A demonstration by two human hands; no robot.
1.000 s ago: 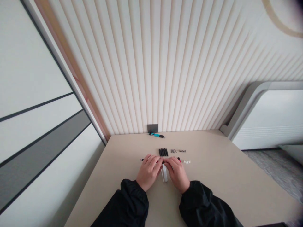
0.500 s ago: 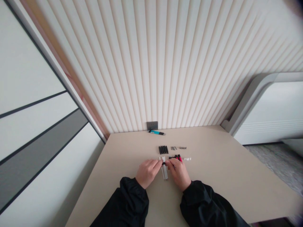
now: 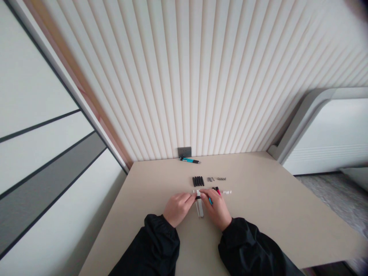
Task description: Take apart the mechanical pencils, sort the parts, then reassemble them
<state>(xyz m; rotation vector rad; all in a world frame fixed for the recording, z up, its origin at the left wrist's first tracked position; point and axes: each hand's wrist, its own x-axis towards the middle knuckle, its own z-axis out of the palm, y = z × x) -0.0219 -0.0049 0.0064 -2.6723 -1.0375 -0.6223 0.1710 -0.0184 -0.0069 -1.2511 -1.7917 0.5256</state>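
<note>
A: In the head view, what is each hand doing?

B: The left hand (image 3: 178,209) appears to pinch a small black piece (image 3: 198,197) between thumb and forefinger. The right hand (image 3: 216,210) has its fingers curled in at the other end of this piece; whether they grip it, I cannot tell.

A: Where is the piece exactly?

B: Between the fingertips of the two hands, above the white rods (image 3: 200,211), which lie on the table (image 3: 143,184) pointing toward the person. Approaching it from both sides probably lets one hand steady it.

A: And the blue part (image 3: 211,200)?

B: It shows at the fingers of the right hand. I cannot say if it is held or only lies there.

A: Why are the other things in groups?

B: I suppose for easy picking, each kind apart. The black tubes (image 3: 198,181) lie side by side, then the metal bits (image 3: 211,179) to their right. Nearer are the red-and-black parts (image 3: 217,190), partly behind the right hand, and the white bits (image 3: 227,192) just beside.
</note>
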